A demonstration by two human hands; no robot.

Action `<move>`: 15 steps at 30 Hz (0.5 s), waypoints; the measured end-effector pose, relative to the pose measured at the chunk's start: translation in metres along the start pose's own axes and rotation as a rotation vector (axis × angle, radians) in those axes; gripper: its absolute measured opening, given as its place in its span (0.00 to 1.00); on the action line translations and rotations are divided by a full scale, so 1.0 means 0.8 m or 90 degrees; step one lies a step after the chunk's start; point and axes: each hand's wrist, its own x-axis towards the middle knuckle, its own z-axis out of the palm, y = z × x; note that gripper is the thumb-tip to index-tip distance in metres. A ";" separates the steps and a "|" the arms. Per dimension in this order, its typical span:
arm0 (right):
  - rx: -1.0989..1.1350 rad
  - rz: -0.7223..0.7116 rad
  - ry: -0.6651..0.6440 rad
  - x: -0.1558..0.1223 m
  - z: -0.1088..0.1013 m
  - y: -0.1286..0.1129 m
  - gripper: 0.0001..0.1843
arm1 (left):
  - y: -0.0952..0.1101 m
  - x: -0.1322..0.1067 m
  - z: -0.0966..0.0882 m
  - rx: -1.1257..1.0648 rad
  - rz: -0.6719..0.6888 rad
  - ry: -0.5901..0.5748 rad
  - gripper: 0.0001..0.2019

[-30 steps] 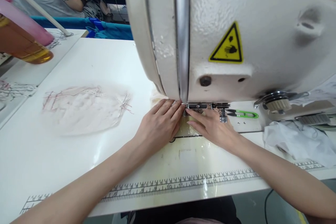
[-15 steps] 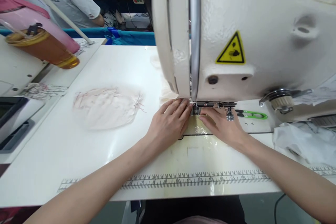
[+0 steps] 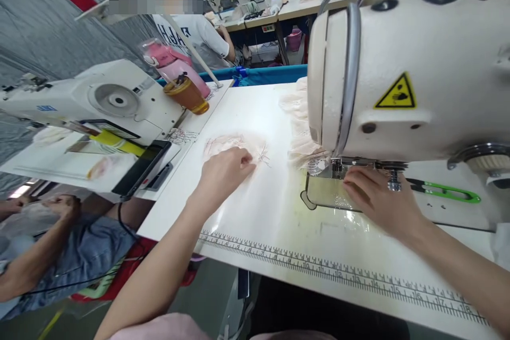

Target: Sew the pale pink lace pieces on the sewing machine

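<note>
My left hand is over a pale sheer fabric piece with loose reddish threads, left of the sewing machine. Its bent fingers appear closed on the cloth, though their tips are mostly hidden. My right hand rests at the machine bed, just right of the presser foot. Thumb and fingers come together there; whatever lies between them is hidden. Gathered cream fabric with a lace edge lies behind and left of the foot.
Green-handled thread snips lie right of my right hand. A printed ruler runs along the table's front edge. At left are a brown cup, a pink bottle and another sewing machine. A co-worker's hands show at lower left.
My left hand has left the presser foot and moved left to the loose fabric piece. My right hand stays by the foot. The view has swung left, revealing more of the neighbouring machine.
</note>
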 end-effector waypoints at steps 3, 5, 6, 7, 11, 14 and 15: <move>-0.007 0.001 -0.007 0.002 -0.001 0.000 0.10 | -0.017 -0.005 0.012 -0.062 -0.024 0.028 0.08; -0.011 0.006 -0.013 0.003 -0.002 0.000 0.10 | -0.025 -0.007 0.019 -0.121 -0.038 0.052 0.07; -0.013 0.006 -0.014 0.004 -0.002 0.000 0.10 | -0.030 -0.006 0.021 -0.159 -0.046 0.063 0.07; -0.017 0.006 -0.012 0.004 -0.003 0.000 0.10 | -0.037 -0.004 0.022 -0.199 -0.053 0.077 0.07; -0.027 0.009 -0.003 0.007 -0.006 0.001 0.10 | -0.078 0.015 0.012 -0.329 -0.121 0.224 0.12; -0.011 0.007 -0.005 0.008 -0.006 0.001 0.10 | -0.105 0.027 -0.008 -0.351 -0.194 0.435 0.13; -0.003 0.008 -0.005 0.008 -0.006 0.001 0.10 | -0.109 0.026 -0.017 -0.343 -0.209 0.511 0.13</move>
